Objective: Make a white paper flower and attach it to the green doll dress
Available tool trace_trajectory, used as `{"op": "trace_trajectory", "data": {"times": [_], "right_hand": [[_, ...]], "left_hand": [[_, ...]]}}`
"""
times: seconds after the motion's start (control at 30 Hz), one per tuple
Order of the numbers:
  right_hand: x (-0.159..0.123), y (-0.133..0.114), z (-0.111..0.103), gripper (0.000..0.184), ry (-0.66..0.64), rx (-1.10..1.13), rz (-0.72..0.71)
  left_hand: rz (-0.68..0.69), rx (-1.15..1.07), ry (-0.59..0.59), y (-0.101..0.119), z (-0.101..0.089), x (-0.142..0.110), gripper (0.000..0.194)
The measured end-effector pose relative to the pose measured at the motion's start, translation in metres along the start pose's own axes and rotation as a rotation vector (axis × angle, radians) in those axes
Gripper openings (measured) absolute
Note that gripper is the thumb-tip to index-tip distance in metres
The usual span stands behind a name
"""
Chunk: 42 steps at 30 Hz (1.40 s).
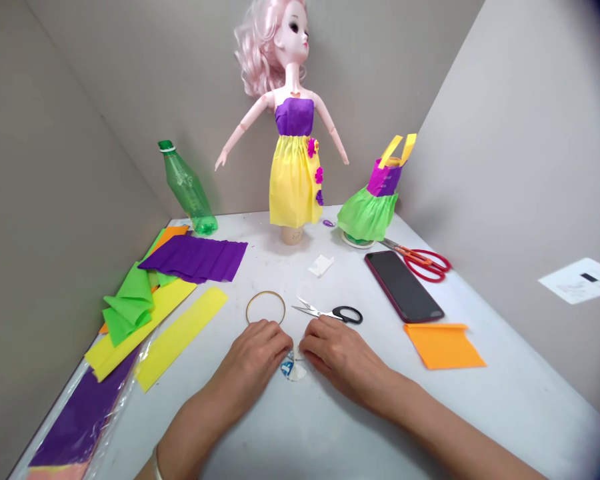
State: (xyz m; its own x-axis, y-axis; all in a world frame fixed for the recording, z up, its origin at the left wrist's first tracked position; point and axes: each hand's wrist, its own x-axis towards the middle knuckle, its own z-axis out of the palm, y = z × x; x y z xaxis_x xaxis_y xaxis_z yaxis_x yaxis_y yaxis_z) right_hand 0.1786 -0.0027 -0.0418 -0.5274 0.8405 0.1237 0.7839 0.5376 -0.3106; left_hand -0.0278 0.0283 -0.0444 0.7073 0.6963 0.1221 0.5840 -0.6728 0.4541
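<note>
Blue-and-white scrap (pixel 293 368) lay on the table (pixel 260 433) between my hands; my left hand (pixel 247 357) and right hand (pixel 337 357) were curved, fingertips almost meeting over it, pinching nothing I could see, beside the hoop (pixel 265 307) and scissors (pixel 330 313).

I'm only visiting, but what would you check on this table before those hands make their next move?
1. Hands free: cannot tell. The left hand and right hand meet over a white-and-blue scrap, partly hiding it.
2. Small scissors within reach: ok, lying just beyond the right hand.
3. Gold hoop clear of the left hand: cannot tell, it lies right at the fingers.
4. Phone away from the hands: ok, it lies off to the right.
5. Doll steady: ok, upright on its stand.
</note>
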Motion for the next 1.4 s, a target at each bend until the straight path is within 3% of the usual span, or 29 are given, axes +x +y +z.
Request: {"op": "trace_trajectory", "data": {"times": [0.6, 0.77, 1.0, 1.4], "right_hand": [[0.001, -0.003, -0.003, 0.013, -0.018, -0.064, -0.017], [0.001, -0.006, -0.002, 0.014, 0.002, -0.034, 0.023], [0.001, -0.012, -0.002, 0.016, -0.012, 0.031, 0.154], [0.001, -0.010, -0.006, 0.017, -0.061, 0.041, 0.116]], "left_hand": [[-0.063, -0.024, -0.005, 0.002, -0.001, -0.002, 0.013], [-0.140, -0.060, -0.005, 0.009, -0.005, 0.000, 0.014], [-0.348, -0.141, -0.072, 0.017, -0.012, 0.005, 0.014], [-0.372, -0.281, -0.126, 0.007, -0.020, 0.000, 0.012]]}}
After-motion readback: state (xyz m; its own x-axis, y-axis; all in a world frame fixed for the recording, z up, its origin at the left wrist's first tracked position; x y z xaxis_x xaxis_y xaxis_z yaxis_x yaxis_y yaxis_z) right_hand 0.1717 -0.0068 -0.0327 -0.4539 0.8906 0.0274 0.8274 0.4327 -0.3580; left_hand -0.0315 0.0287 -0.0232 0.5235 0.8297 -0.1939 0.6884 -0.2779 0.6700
